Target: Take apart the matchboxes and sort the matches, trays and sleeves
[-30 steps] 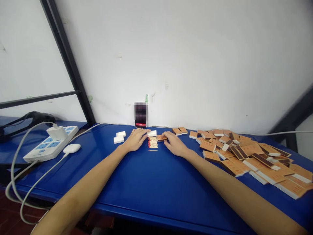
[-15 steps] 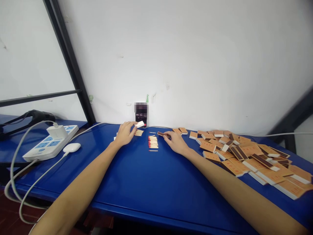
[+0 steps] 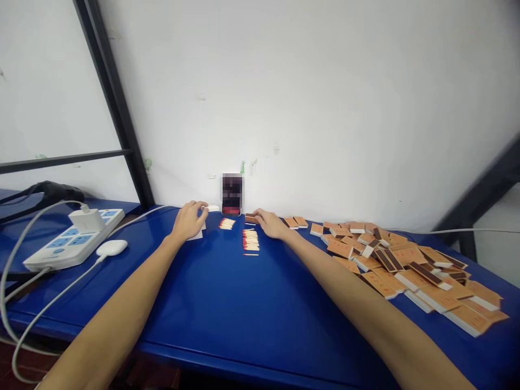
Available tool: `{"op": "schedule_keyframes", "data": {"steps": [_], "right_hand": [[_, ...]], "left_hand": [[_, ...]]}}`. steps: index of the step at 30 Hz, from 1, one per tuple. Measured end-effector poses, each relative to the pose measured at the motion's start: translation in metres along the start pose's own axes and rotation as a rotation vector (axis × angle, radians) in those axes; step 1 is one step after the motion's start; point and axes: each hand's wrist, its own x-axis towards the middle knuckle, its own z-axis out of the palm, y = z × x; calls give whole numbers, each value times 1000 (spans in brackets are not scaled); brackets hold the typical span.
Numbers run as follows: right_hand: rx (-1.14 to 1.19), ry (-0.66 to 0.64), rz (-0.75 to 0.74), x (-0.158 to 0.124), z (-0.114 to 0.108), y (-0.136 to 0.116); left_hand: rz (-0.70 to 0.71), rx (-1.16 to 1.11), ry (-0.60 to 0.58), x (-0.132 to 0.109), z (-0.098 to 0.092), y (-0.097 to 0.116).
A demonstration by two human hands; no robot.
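My left hand point(image 3: 189, 220) is closed on a small white matchbox tray point(image 3: 212, 208), pinched between thumb and fingers near the wall. In my right hand point(image 3: 270, 223) is a brown matchbox sleeve point(image 3: 251, 219), gripped at its right end, with its dark striking side showing. A row of red-tipped matches point(image 3: 251, 240) lies in front of the sleeve, with a single match point(image 3: 251, 254) just below it. Between the two hands rests a smaller bunch of matches point(image 3: 226, 223). Something flat and white point(image 3: 197, 235) is partly hidden beneath my left hand.
A phone point(image 3: 232, 196) leans upright against the wall. A large heap of matchboxes point(image 3: 400, 260) spreads over the right of the blue table point(image 3: 239, 314). On the left lie a white power strip point(image 3: 77, 241), a white charging puck point(image 3: 112, 248) and loose cables.
My left hand has moved left with the white tray, uncovering the smaller match bunch. My right hand has shifted left with the sleeve, to just behind the match row. The view has shifted slightly.
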Motion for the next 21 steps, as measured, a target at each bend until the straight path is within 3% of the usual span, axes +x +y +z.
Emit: {"op": "schedule_keyframes", "data": {"steps": [11,17,21], "right_hand": [[67,8,-128,-17,4,-4],[58,54,-178,-23,7,-4],[-28,165,-108,-20,3,-2]], "left_hand": [[-375,99,-73,-4,-14,-12],[-467,136,-119,-6,-11,-15],[-474,117,-129,-5,-10,-16]]}}
